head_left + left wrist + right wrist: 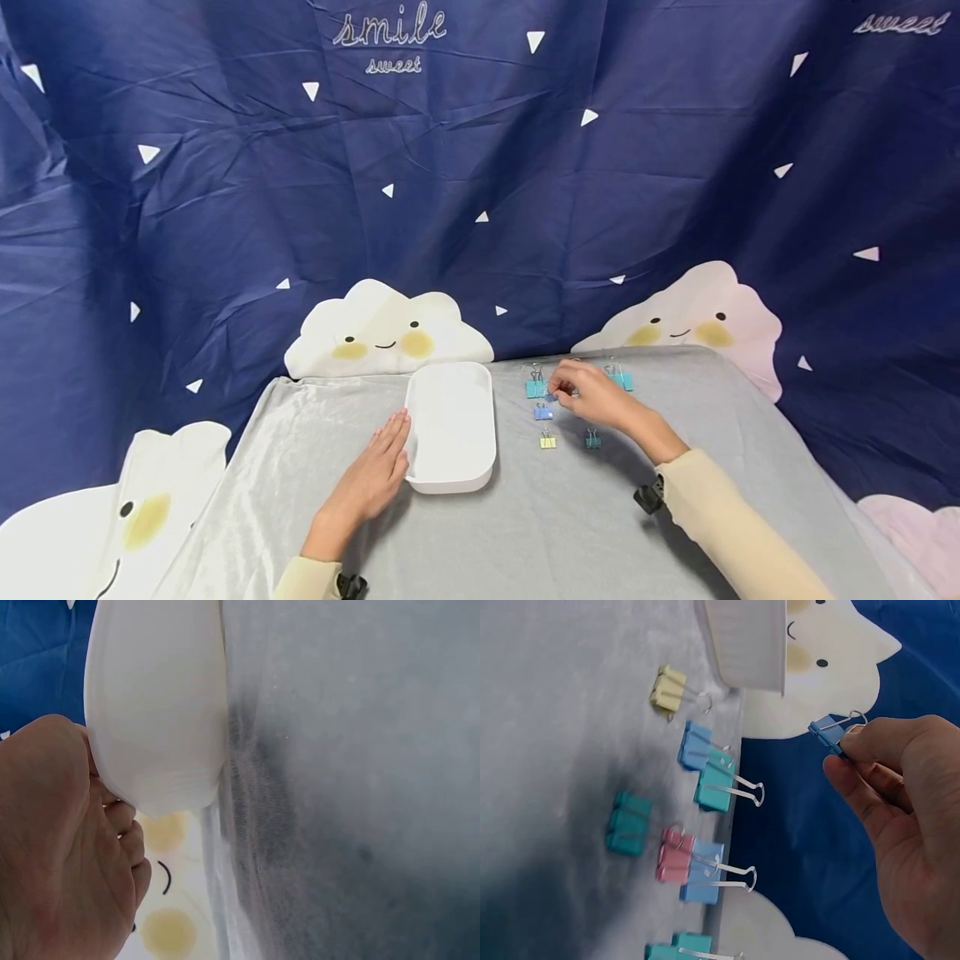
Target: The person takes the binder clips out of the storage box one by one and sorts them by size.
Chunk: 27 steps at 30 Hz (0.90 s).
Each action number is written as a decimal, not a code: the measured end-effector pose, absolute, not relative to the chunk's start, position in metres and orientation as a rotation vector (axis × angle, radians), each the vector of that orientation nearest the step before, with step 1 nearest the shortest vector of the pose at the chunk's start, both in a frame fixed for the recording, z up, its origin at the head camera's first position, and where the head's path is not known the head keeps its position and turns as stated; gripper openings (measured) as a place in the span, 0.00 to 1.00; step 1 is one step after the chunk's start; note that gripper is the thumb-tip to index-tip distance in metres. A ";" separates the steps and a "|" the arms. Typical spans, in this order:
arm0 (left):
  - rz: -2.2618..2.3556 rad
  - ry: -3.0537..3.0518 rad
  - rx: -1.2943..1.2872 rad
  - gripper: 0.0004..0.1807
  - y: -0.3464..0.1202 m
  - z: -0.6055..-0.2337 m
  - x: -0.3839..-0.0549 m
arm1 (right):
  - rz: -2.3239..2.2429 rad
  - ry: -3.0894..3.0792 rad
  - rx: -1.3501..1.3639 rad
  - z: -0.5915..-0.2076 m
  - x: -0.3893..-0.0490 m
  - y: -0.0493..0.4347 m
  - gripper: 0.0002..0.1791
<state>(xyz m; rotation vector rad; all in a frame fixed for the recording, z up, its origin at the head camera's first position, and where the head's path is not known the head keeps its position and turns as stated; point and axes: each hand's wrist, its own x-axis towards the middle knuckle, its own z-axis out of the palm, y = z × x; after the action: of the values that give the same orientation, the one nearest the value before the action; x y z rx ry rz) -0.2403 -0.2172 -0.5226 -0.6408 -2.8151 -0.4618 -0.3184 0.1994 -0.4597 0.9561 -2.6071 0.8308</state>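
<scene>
My right hand (598, 398) pinches a small blue binder clip (827, 732) between thumb and fingertips, raised off the cloth in the right wrist view. Around it on the cloth are a yellow binder clip (548, 442), another blue binder clip (543, 412), a teal one (535, 389) and a dark green one (592, 441). In the right wrist view, a pink binder clip (676, 859) lies beside a larger blue one (703, 889). With fingers extended, my left hand (371, 475) rests against the left side of a white rectangular tray (452, 485).
Grey cloth (510, 533) covers the table. Behind its far edge hangs a dark blue curtain (525, 250) with clouds and triangles. More teal binder clips (622, 380) lie at the far right, past my right hand.
</scene>
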 end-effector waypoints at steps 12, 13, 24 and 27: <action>-0.502 -2.849 -0.622 0.31 -0.218 -0.523 -0.240 | 0.887 -2.645 0.834 -0.472 -0.304 0.237 0.07; -0.505 -2.846 -0.622 0.31 -0.217 -0.523 -0.240 | 0.888 -2.650 0.818 -0.473 -0.303 0.240 0.07; -0.524 -2.832 -0.613 0.30 -0.215 -0.524 -0.238 | 0.919 -2.649 0.750 -0.484 -0.294 0.269 0.08; -0.523 -2.834 -0.608 0.30 -0.214 -0.525 -0.239 | 0.924 -2.642 0.743 -0.488 -0.292 0.277 0.08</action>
<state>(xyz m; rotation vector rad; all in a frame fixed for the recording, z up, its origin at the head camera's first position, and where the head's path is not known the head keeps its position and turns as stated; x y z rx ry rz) -0.2385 -0.2143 -0.5246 -0.6076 -2.8342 -0.5226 -0.2925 0.2772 -0.4878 0.7427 -2.6418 0.9241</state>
